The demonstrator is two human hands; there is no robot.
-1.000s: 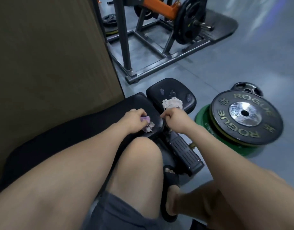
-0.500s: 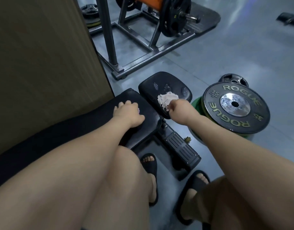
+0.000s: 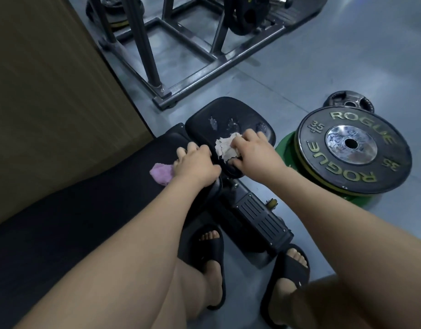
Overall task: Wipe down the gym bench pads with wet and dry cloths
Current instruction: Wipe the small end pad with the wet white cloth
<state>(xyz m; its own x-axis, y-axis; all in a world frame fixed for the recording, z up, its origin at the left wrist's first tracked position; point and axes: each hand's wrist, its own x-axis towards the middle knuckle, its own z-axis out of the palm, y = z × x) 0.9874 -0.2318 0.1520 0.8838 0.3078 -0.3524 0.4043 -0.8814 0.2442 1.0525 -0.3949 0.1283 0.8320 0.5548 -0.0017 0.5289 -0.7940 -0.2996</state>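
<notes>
Right hand (image 3: 254, 153), fingers spread, is pressing the cloth (image 3: 224, 147) on the pad (image 3: 228, 110); smears (image 3: 233, 124) are sitting just beyond, toward its far edge.

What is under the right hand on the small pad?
A whitish cloth, pressed onto the small pad by the right hand. Part of it shows beside the fingers; the rest, and the pad beneath, is covered.

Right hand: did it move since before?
Yes. The right hand slid forward, from the near edge of the small pad onto its top, over the white cloth.
</notes>
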